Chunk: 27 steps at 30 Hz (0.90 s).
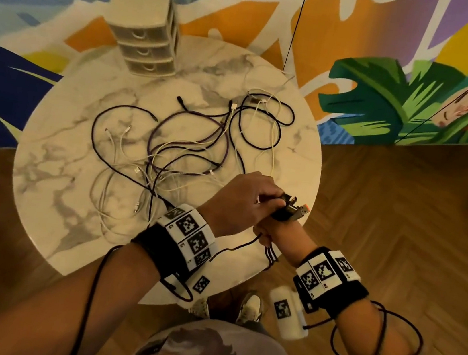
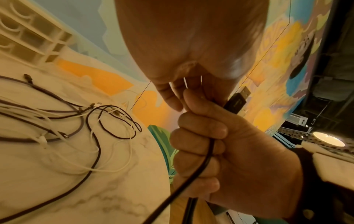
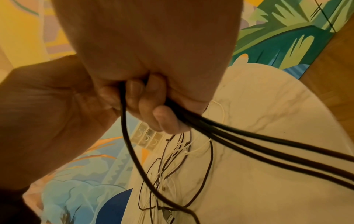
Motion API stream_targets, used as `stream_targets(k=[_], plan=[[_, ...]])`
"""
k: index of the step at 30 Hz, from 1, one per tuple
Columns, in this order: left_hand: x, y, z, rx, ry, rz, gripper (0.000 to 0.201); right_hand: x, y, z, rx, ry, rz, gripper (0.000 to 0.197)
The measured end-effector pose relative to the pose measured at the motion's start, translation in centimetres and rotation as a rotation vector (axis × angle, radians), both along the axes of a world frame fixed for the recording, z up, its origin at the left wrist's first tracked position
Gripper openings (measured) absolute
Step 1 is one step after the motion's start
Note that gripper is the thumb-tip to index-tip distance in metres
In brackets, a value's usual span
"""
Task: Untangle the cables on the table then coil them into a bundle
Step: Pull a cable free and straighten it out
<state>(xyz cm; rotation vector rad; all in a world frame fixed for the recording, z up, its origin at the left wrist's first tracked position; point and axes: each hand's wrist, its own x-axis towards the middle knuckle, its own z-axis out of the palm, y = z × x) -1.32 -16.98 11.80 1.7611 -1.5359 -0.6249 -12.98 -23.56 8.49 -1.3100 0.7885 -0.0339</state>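
Already a thin black cable (image 3: 268, 145), looped in strands, sits gripped in the right hand (image 2: 229, 159) at the round marble table's (image 1: 54, 182) five o'clock edge; the left hand (image 1: 238, 202) pinches its USB plug (image 2: 237, 101). Coiling looks underway; next, probably tuck that end, then tackle the black-and-white tangle (image 1: 183, 143) at centre.

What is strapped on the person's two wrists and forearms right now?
Both forearms are bare, no sleeves. The left wrist band and right wrist band are black straps carrying white blocks printed with black square markers. Thin dark cables loop along both forearms.
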Motion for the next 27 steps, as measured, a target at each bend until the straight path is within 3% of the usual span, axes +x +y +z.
stream_targets(k=[7, 10, 13, 16, 19, 21, 24, 27], plan=[[-0.5, 0.5, -0.4, -0.012, 0.079, 0.016, 0.03, 0.4, 0.1, -0.3, 0.033, -0.001, -0.012, 0.031], [-0.5, 0.9, -0.6, -0.016, 0.158, 0.082, 0.034, 0.4, -0.2, -0.5, -0.096, -0.039, -0.032, 0.034], [-1.3, 1.0, -1.3, -0.002, 0.177, 0.271, 0.053, 0.7, -0.2, -1.4, -0.127, -0.116, -0.243, 0.027], [-2.2, 1.0, -3.3, 0.272, 0.2, 0.317, 0.054, 1.3, -0.9, -2.4, -0.002, -0.147, -0.596, 0.044], [-1.8, 3.0, -6.6, 0.725, 0.221, -0.032, 0.023, 1.1, -2.3, -2.2, 0.218, -0.217, -0.757, 0.052], [-0.8, 5.0, -8.0, 0.889, 0.259, -0.152, 0.026, 0.0, -3.9, -2.0, 0.366, -0.27, -0.771, 0.053], [2.6, 8.2, -9.1, 0.942, 0.192, -0.028, 0.031, -2.1, -6.7, -2.3, 0.43, -0.365, -0.802, 0.058], [6.9, 10.5, -9.7, 0.937, 0.124, 0.135, 0.036, -3.9, -9.0, -2.3, 0.403, -0.431, -0.96, 0.06]])
